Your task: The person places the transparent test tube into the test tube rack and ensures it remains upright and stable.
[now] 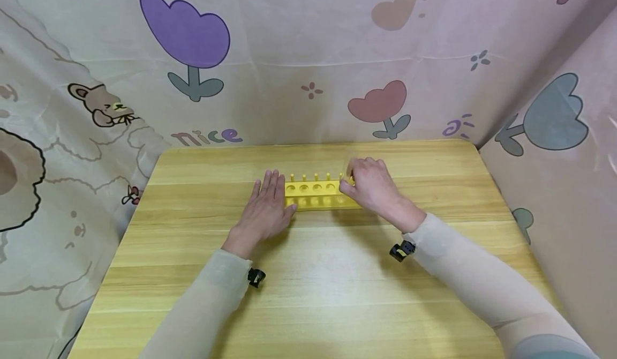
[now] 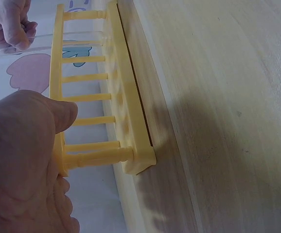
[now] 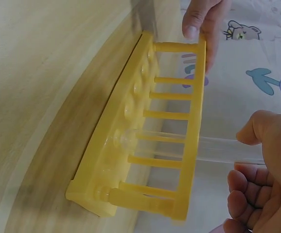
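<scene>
A yellow test tube rack [image 1: 323,202] stands upright on the table, with a row of holes along its top and short pegs at its back. My left hand [image 1: 264,209] rests at the rack's left end, fingers straight and thumb at the near edge. At the opposite end my right hand [image 1: 373,185] pinches a clear test tube [image 3: 218,148] between thumb and fingers. In the right wrist view the tube passes through the rack's top bar [image 3: 195,121], and its rounded end lies at the base [image 3: 89,162]. The other holes in view hold no tubes.
The wooden table [image 1: 299,284] spreads around the rack, with more of its surface on the near side. A patterned curtain [image 1: 279,37] hangs right behind the table's far edge and along both sides. Small black devices [image 1: 402,251] sit at both wrists.
</scene>
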Available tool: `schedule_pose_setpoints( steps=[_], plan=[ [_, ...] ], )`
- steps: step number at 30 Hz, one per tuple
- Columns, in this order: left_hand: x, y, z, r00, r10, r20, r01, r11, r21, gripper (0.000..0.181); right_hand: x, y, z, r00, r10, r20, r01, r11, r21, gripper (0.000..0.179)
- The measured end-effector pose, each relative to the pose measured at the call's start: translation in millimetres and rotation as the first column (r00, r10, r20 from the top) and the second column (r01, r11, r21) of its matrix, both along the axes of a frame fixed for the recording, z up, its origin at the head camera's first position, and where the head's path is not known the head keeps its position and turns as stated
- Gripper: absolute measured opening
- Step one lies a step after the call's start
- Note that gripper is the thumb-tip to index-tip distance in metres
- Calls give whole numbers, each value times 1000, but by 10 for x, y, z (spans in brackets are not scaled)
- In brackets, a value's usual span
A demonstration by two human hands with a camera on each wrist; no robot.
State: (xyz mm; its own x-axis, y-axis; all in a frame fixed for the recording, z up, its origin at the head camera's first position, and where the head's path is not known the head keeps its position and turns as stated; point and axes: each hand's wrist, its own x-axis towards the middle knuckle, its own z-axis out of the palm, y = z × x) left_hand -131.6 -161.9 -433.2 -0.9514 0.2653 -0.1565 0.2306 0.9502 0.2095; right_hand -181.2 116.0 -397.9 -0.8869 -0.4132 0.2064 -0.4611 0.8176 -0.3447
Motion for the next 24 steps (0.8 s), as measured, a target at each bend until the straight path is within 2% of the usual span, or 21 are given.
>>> schedule_pose_setpoints(
  steps=[24],
  plan=[
    [12, -2, 2, 1000, -4, -5, 4, 1000, 11, 85, 14, -3, -72, 1000, 1, -4, -1, 1000, 16, 25]
  ],
)
